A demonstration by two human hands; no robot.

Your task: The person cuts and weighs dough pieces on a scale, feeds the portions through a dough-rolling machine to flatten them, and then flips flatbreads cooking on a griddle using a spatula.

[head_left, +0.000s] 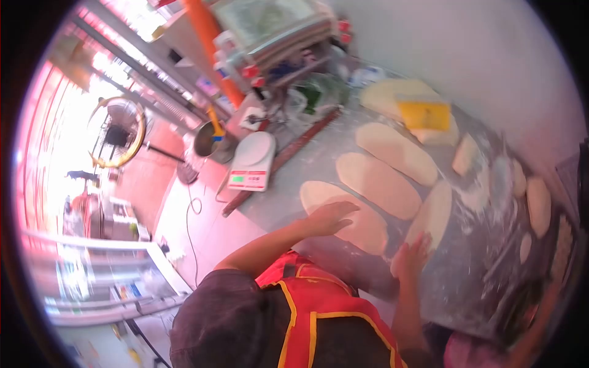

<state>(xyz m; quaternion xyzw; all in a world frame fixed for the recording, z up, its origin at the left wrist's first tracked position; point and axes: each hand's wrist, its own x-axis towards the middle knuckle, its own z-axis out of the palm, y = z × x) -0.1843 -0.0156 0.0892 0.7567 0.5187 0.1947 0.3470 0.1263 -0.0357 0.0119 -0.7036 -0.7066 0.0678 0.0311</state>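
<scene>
Several flattened oval dough pieces lie on the floured grey table. My left hand [333, 218], fingers stretched out, is over the upper edge of the nearest dough piece [363, 228]; whether it presses on it I cannot tell. My right hand [416, 254] rests with fingers spread on the lower end of another dough piece [434, 211], which lies at a slant. Beyond are a middle dough piece [377, 184] and a farther dough piece [396, 152]. A yellow dough scraper [424, 115] lies against a large dough mass [386, 95] near the wall.
A white digital scale [253, 156] and a metal pot [208, 144] stand at the table's left, beside a long reddish-brown strip [285, 156]. More dough [538, 205] lies at the right, where another person's arm [543, 319] reaches in. Loose flour [475, 196] covers the right side.
</scene>
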